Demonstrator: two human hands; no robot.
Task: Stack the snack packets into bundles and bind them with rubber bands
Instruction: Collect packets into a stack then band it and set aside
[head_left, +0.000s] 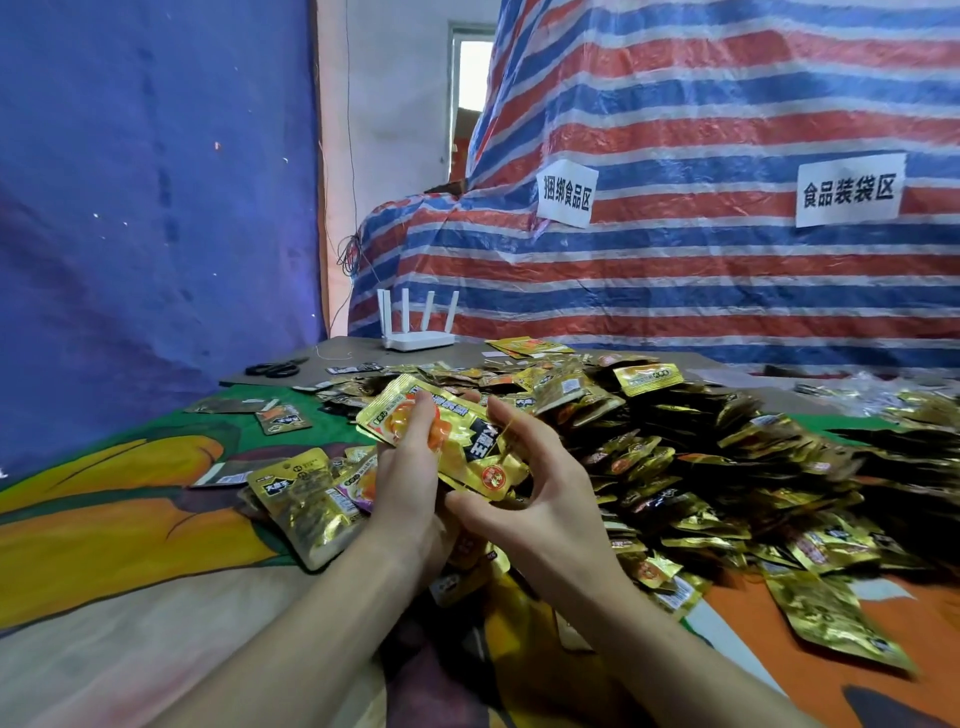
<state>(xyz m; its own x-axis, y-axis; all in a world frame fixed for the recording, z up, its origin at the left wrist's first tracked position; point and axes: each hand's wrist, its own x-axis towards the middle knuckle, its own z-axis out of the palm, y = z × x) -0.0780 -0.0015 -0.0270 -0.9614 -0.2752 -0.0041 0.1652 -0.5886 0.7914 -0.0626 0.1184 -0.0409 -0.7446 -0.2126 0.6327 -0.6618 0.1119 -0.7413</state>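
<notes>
My left hand (410, 483) grips a stack of gold snack packets (457, 441), thumb across its top face, lifted above the table. My right hand (524, 483) is at the stack's right end with fingers spread, and a thin yellow rubber band (511, 434) is stretched over them around that end. A bound bundle of gold packets (306, 504) lies just left of my left wrist. A big heap of loose gold packets (701, 457) spreads to the right and behind my hands.
A colourful printed cloth (130, 519) covers the table. Black scissors (272, 369) and a white router (418, 332) sit at the far edge. A striped tarp (675, 260) with two paper signs rises behind; a blue sheet hangs on the left.
</notes>
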